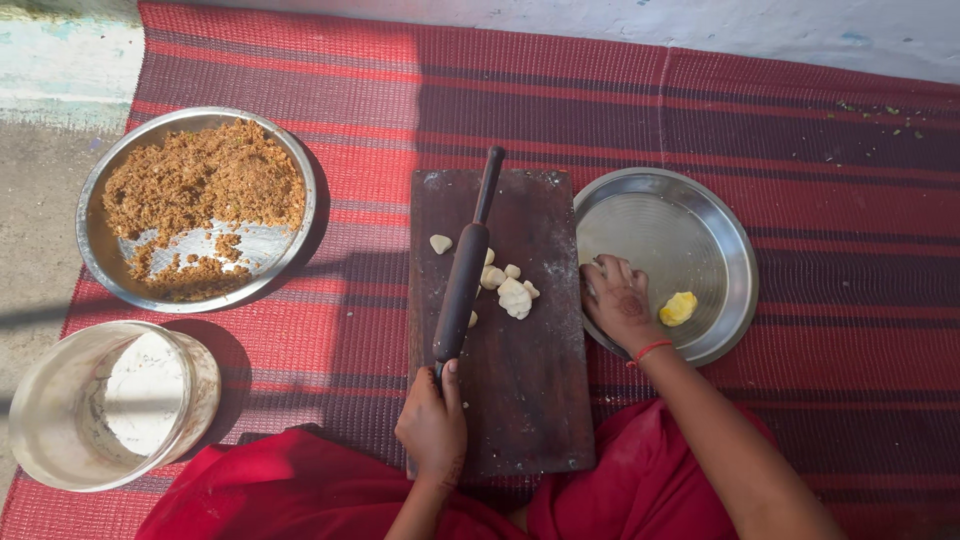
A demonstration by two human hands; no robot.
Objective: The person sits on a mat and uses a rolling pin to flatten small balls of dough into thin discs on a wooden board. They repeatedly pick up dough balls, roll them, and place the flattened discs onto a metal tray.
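A: What does the rolling pin look like?

B: Dark, slim wood with a thicker middle barrel and narrow handles. It lies lengthwise on the dark wooden board, tilted a little, its far handle reaching just past the board's top edge and its near handle down toward the person.

A: Who has hold of it?

B: The left hand is clenched around the near handle, over the lower left part of the board, thumb laid up along the handle.

A: And the other hand?

B: The right hand rests at the board's right edge, on the near rim of the steel plate that touches the board. Its fingers are curled downward; I cannot tell whether they pinch anything. A red thread circles the wrist.

A: What lies on the board?

B: Pale dough pieces, lumpy and off-white, are clustered just right of the pin's barrel near the board's middle. One more dough bit sits left of the pin, higher up. The board's top shows a dusting of flour.

A: Anything in that plate?

B: A small yellow lump, right of the board, just beside the right hand.

A: And left of the board?

B: Well apart, a steel dish holds crumbly brown filling, and nearer the person a round tin holds white flour. Everything sits on a red striped mat.
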